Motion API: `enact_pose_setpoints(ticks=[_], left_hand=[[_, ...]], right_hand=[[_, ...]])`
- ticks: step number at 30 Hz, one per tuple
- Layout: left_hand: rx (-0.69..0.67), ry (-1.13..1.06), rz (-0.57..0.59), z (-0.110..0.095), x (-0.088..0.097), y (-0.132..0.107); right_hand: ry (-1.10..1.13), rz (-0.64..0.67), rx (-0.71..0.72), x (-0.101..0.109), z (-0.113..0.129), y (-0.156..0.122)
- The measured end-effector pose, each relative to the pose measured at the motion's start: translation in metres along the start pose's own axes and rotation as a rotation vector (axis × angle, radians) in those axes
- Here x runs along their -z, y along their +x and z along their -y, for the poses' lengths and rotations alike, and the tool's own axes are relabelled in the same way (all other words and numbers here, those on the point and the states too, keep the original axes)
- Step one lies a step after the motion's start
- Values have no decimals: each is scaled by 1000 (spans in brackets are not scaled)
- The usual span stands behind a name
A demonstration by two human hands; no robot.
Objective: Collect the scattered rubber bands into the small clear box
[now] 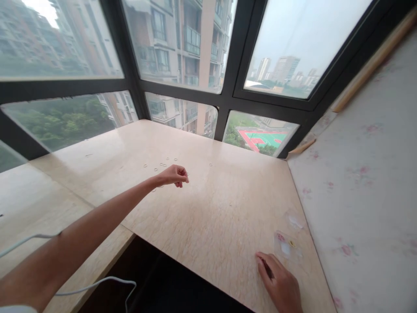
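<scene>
My left hand is stretched far out over the beige marble-look tabletop, its fingers curled together in a pinch; what they hold is too small to make out. Several tiny metal rings lie scattered on the table just behind and beside that hand. Near the table's front right edge my right hand rests flat on the surface with fingers extended. Just beyond it lies a small clear plastic bag holding small bits.
Large dark-framed windows wrap the far side, showing buildings and a sports court. A floral-papered wall bounds the right. A white cable runs along the lower left by a dark gap under the table.
</scene>
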State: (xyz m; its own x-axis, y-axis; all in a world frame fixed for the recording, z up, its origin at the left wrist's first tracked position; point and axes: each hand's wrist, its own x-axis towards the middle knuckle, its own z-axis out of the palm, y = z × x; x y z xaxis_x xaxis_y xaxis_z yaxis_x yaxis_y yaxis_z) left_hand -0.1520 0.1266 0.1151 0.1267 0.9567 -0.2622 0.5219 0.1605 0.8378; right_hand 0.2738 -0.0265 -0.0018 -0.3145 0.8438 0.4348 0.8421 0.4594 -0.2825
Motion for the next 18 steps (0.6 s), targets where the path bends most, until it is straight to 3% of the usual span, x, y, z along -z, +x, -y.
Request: enact_pose_setpoints(ticks=[9, 13, 18], left_hand=[[-249, -46, 211, -72, -116, 16], [-328, -79, 328, -93, -172, 20], [-437, -139, 372, -107, -238, 22]], right_hand=[[110, 80, -180, 3, 7, 5], [139, 87, -219, 5, 8, 7], [122, 100, -231, 6, 8, 7]])
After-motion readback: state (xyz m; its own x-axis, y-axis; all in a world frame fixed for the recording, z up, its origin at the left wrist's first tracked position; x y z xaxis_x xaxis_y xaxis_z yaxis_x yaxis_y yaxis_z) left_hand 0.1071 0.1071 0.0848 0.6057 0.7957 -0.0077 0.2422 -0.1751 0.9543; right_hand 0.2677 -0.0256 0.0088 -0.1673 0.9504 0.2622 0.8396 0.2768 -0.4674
